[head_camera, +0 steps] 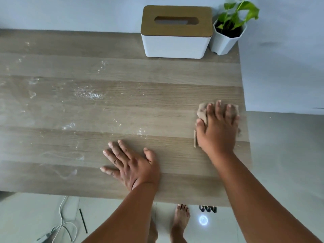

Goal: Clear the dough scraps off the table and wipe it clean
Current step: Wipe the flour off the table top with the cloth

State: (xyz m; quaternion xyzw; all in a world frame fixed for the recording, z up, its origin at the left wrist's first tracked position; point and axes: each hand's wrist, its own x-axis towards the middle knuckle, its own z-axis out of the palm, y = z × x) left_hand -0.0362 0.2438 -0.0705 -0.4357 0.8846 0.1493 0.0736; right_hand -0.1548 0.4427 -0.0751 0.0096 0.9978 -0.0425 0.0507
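Note:
My right hand [217, 127] presses flat on a beige cloth [201, 111] near the right edge of the wooden table [157, 95], fingers spread over it. Only the cloth's left and far edges show around the hand. My left hand [131, 163] rests flat on the table near the front edge, fingers apart, holding nothing. White flour and dough smears [89, 93] are scattered over the left and middle of the table, with small specks [140, 132] just beyond my left hand.
A white tissue box with a wooden lid [176, 32] stands at the back right, next to a potted green plant [228, 35] at the corner. Below the table edge are my bare feet [180, 221], a white cable [61, 223] and a dark stick on the floor.

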